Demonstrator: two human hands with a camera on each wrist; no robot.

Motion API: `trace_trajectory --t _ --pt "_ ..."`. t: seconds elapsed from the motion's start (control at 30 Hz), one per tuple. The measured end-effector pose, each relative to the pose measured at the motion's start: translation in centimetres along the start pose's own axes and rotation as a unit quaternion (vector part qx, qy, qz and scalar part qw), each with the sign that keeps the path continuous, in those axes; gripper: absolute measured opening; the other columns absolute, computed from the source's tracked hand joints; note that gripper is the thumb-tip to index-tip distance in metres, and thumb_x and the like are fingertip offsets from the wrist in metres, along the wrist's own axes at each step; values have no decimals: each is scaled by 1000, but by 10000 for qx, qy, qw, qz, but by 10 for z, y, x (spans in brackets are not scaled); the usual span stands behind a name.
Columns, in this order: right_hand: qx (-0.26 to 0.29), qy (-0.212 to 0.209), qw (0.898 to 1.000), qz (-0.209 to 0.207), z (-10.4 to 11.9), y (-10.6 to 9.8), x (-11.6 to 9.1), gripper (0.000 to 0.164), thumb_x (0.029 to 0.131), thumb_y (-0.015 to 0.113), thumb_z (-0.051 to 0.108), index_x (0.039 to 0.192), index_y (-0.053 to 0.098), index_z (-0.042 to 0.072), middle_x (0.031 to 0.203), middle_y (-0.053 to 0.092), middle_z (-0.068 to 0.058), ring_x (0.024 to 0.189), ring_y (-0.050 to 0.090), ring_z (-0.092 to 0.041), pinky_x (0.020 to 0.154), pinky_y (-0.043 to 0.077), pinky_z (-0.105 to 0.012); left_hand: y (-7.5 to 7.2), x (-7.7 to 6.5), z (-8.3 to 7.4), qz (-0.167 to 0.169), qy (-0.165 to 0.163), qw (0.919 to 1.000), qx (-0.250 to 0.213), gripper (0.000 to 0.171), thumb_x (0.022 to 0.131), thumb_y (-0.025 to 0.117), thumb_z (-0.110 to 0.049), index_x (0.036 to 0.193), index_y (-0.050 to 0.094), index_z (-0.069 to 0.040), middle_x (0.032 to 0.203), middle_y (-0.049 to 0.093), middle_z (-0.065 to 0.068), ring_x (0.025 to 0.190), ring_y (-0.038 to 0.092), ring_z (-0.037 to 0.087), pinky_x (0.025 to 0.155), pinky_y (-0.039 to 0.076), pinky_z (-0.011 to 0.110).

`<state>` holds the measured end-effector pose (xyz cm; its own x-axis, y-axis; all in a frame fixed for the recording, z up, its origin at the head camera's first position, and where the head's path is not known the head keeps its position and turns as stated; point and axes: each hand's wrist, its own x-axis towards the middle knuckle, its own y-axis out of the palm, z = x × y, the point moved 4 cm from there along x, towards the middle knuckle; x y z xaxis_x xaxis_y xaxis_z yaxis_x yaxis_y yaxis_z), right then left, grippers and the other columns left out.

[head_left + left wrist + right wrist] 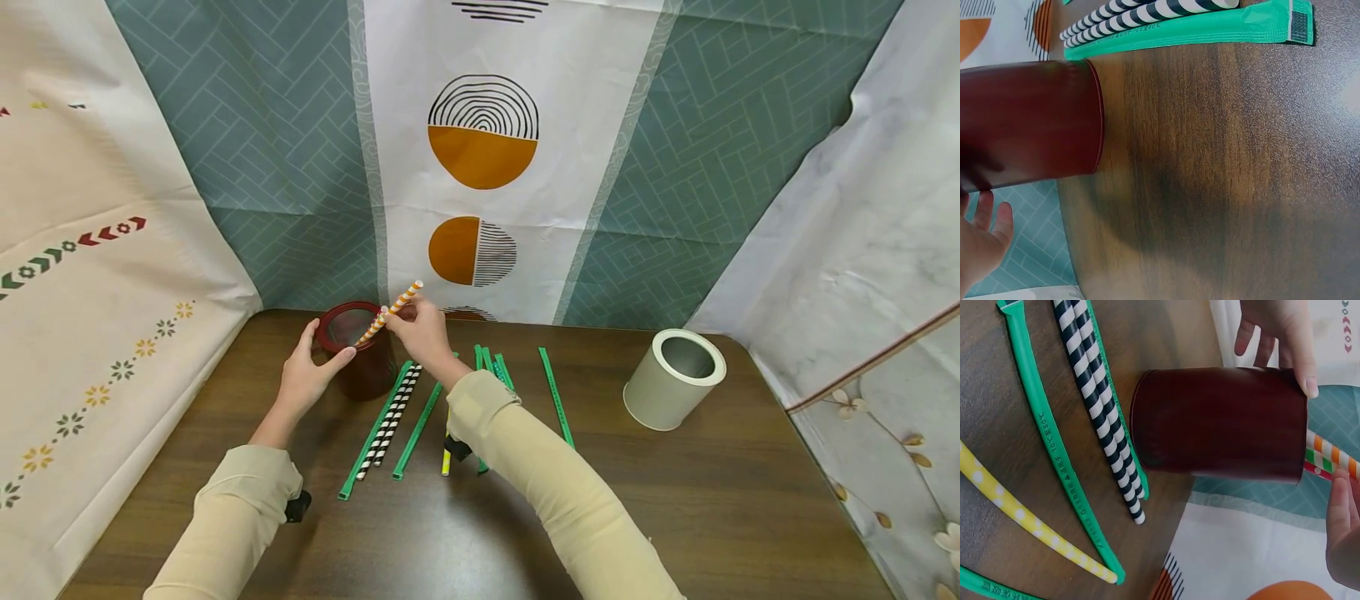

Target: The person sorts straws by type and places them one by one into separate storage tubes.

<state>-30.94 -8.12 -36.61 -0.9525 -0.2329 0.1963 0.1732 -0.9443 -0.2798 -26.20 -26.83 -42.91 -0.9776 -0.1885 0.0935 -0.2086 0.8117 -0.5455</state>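
While the right hand (pixel 423 332) pinches at least three straws (pixel 1335 456), they lean in the cup's mouth, ends down past the rim, tops sticking out. Cup (pixel 365 375): one, dark red, upright at the back left of the table (pixel 712 500). Left hand (pixel 306 377) holds it near the rim, thumb on the near side, fingers spread round the far side. Just right of the cup: two black-white straws (pixel 386 425) side by side, one green wrapper (pixel 420 428) along their left, another to their right. Further right, one yellow straw (pixel 446 462), more green tops bunched behind the right sleeve (pixel 555 483), then one green wrapper lying apart. Total greens: can't tell, arm covers part. One off-white can (pixel 660 387), upright, well apart at right, head view only. Head view shows orange stripes clearly; right wrist adds green-striped and red straws beside them, plus white dots on the yellow one. Left wrist gets the cup's lower wall and base edge, no pinched straws. Wrapper print reads as marks only in wrist views.
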Motion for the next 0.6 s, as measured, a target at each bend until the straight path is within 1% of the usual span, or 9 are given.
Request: trace_trajectory --t 0.1,0.17,0.27,0.37,0.5,0.6 --pt "-102 67 9999 -22 -2 0 -1 19 80 62 14 96 60 3 88 66 -10 76 62 -14 61 45 -16 0 -1 -1 7 -4 10000 37 86 79 58 -48 143 8 -18 131 42 22 122 36 36 93 30 55" --pt "-152 138 9998 34 -4 1 -3 16 81 62 15 94 60 5 87 65 -9 74 61 -13 59 45 -16 0 -1 -2 16 -16 10000 54 87 80 57 -48 143 8 -18 131 42 22 123 35 36 93 30 56" --pt "-85 260 9994 217 -10 6 -4 15 81 62 16 92 61 5 84 65 -8 71 61 -13 57 45 -17 0 -2 -2 34 -38 10000 53 87 79 58 -49 143 7 -19 131 42 22 123 35 36 94 29 56" --pt "-83 346 9984 449 -14 11 -5 15 82 61 17 91 62 5 80 64 -8 69 62 -19 55 46 -18 0 -2 -2 42 -67 10000 40 87 79 58 -49 143 7 -19 131 42 22 124 34 37 94 29 56" --pt "-26 466 9964 706 -16 16 -9 18 83 60 18 95 62 4 83 65 -8 75 63 -25 60 49 -21 0 -1 -1 35 -91 9999 41 87 79 58 -50 143 7 -19 130 43 22 123 34 36 94 30 55" --pt "108 456 9953 841 -18 19 -11 20 84 59 18 98 62 4 88 65 -11 74 63 -25 62 50 -21 0 -1 -1 29 -86 9999 51 87 79 57 -50 143 7 -19 129 43 22 123 35 36 94 30 55"
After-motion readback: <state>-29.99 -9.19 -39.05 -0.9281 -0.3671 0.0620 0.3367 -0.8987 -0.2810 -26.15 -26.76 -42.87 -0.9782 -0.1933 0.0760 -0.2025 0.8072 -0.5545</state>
